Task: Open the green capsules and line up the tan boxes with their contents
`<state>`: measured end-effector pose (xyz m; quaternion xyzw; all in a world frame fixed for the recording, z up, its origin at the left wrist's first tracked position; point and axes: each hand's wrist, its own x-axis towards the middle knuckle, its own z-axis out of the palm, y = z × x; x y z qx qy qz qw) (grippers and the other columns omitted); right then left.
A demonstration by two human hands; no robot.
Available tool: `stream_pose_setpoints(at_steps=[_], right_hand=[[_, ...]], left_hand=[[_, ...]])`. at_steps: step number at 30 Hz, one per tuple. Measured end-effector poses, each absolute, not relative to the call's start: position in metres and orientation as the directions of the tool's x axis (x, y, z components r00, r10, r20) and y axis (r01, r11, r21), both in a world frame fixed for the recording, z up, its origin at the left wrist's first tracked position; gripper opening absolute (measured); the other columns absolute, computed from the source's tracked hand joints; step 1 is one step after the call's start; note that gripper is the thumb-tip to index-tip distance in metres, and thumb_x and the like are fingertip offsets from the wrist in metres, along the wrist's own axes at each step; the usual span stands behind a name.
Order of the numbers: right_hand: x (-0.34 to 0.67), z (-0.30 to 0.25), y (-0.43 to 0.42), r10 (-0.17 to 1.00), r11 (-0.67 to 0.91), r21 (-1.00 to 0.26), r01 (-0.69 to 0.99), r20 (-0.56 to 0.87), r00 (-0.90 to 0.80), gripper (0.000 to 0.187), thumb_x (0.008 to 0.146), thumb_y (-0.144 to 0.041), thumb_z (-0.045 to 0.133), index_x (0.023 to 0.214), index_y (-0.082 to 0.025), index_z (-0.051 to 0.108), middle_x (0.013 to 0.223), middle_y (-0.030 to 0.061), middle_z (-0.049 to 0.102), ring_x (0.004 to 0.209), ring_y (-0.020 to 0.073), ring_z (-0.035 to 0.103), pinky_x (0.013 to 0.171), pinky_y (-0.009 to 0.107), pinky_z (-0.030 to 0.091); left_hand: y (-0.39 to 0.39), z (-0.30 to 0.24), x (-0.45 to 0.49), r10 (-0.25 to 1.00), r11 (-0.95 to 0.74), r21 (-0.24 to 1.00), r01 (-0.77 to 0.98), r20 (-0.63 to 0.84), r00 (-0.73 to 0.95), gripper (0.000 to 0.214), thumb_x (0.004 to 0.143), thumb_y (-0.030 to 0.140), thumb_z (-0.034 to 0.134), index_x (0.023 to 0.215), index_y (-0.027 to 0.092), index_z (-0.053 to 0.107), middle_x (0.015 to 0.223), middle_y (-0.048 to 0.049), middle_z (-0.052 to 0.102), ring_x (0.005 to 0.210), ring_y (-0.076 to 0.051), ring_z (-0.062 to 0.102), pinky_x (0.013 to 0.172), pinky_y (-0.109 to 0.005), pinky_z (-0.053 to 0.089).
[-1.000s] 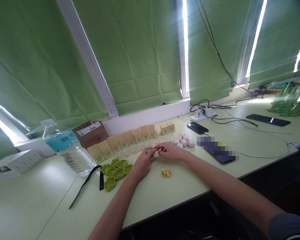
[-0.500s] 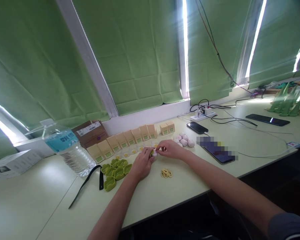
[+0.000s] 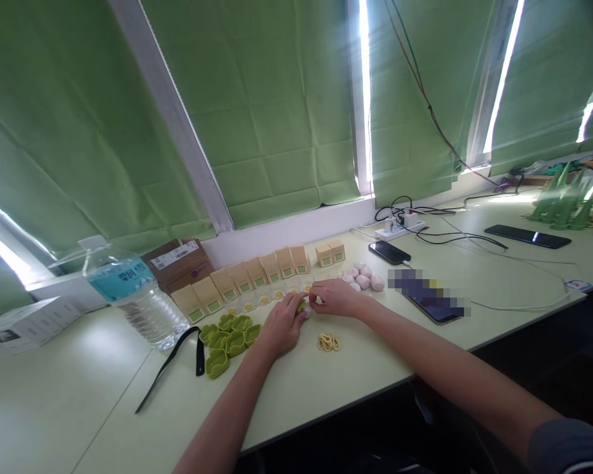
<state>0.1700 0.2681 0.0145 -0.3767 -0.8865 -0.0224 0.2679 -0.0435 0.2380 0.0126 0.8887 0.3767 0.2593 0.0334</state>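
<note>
My left hand (image 3: 282, 324) rests on the table with its fingers closed around a small piece, part green and part pale pink (image 3: 302, 307). From the right, the bent fingers of my right hand (image 3: 333, 297) meet at the edge of that piece; whether they pinch something tiny is hidden. Left of my left hand lie several green cup-shaped pieces (image 3: 235, 342), some with wavy rims. Cream-coloured loops (image 3: 329, 342) sit in a small pile below my right hand. Behind it are several pale pink rounded pieces (image 3: 376, 283).
Behind the hands runs a row of small tan boxes (image 3: 244, 276), fronted by little clear items with yellow marks (image 3: 263, 300). A large water bottle (image 3: 138, 289) and a black strap (image 3: 168, 362) are left. Phones (image 3: 389, 252), a power strip (image 3: 400, 229) and cables lie right.
The fingers of my right hand have curled slightly more at the piece. My left hand stays almost where it was, covering the piece a little differently.
</note>
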Motion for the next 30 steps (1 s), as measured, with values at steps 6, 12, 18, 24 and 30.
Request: stream_pose_setpoints(at_steps=[6,12,18,24,30], right_hand=[[0.173,0.011,0.272,0.686,0.696,-0.233,0.680,0.495,-0.533,0.006,0.082,-0.022,0.063,0.082,-0.020,0.068,0.085,0.0038,0.070,0.075,0.0180,0.062,0.066,0.027,0.039],[0.176,0.019,0.267,0.733,0.671,-0.287,0.683,0.394,-0.554,0.002,0.076,-0.022,0.067,0.077,-0.020,0.067,0.080,0.0032,0.070,0.075,0.0191,0.061,0.066,0.028,0.039],[0.179,0.024,0.263,0.749,0.662,-0.311,0.682,0.304,-0.588,0.005,0.075,-0.025,0.066,0.075,-0.020,0.066,0.078,0.0042,0.070,0.072,0.0207,0.061,0.061,0.028,0.035],[0.182,0.022,0.264,0.770,0.638,-0.353,0.684,0.266,-0.581,0.004,0.076,-0.022,0.064,0.078,-0.021,0.067,0.076,0.0033,0.070,0.069,0.0192,0.059,0.059,0.027,0.034],[0.181,0.019,0.264,0.789,0.610,-0.430,0.666,0.246,-0.563,0.008,0.080,-0.028,0.062,0.081,-0.020,0.065,0.079,0.0013,0.070,0.070,0.0163,0.059,0.059,0.024,0.034]], left_hand=[[0.243,0.009,-0.043,0.669,-0.735,0.277,0.619,0.444,0.595,0.039,0.094,0.017,0.047,0.133,0.024,0.052,0.126,-0.0117,0.058,0.113,-0.025,0.058,0.096,-0.043,0.049],[0.242,0.010,-0.041,0.658,-0.746,0.275,0.607,0.443,0.608,0.036,0.095,0.017,0.046,0.129,0.025,0.054,0.123,-0.0109,0.058,0.113,-0.025,0.058,0.098,-0.043,0.049],[0.242,0.009,-0.038,0.671,-0.734,0.269,0.623,0.426,0.607,0.035,0.095,0.016,0.047,0.128,0.024,0.054,0.123,-0.0112,0.058,0.114,-0.026,0.058,0.097,-0.044,0.050],[0.240,0.010,-0.039,0.680,-0.727,0.267,0.633,0.413,0.606,0.034,0.097,0.019,0.044,0.129,0.023,0.053,0.124,-0.0118,0.056,0.116,-0.026,0.057,0.100,-0.044,0.048],[0.234,0.016,-0.036,0.671,-0.737,0.268,0.620,0.397,0.626,0.033,0.097,0.030,0.049,0.130,0.024,0.053,0.121,-0.0112,0.055,0.109,-0.025,0.058,0.095,-0.042,0.049]])
